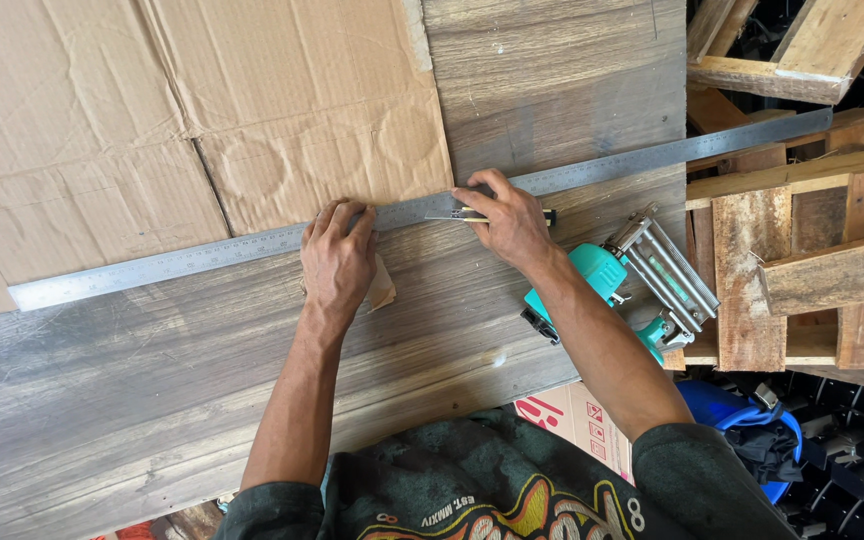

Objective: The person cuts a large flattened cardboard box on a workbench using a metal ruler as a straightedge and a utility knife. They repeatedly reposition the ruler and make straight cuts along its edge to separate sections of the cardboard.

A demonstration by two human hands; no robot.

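- Head view: a long steel ruler (202,260) lies slantwise across the worktop (152,380), running from far out beyond the left hand, under both hands, and on past the right hand towards the wooden pallets (802,260). Its face is pale grey metal with fine graduation marks along the edge.
- Flattened brown cardboard (152,110), creased and with faint ring marks, lies just beyond the fingertips of both hands; the ruler crosses its near edge.
- A small torn scrap of cardboard (383,285) sits under the thumb side of the left hand.
- The worktop is grey-brown weathered wood with streaky grain, running on the near side of the hands down to the person's dark printed shirt.
- To the right of the right forearm lies a teal power tool (607,280) with a metal magazine, just beside the worktop's edge; beyond it stand rough pallets, and nearer the person a blue item (742,415) and a printed carton (577,420).
- Left hand (337,262): flat, fingers spread a little, pressing down on the ruler, with the palm over the worktop.
- Right hand (507,222): closed around a slim utility knife (462,214) with a yellow and dark handle, its blade end lying against the near edge of the ruler, just beside the left hand.
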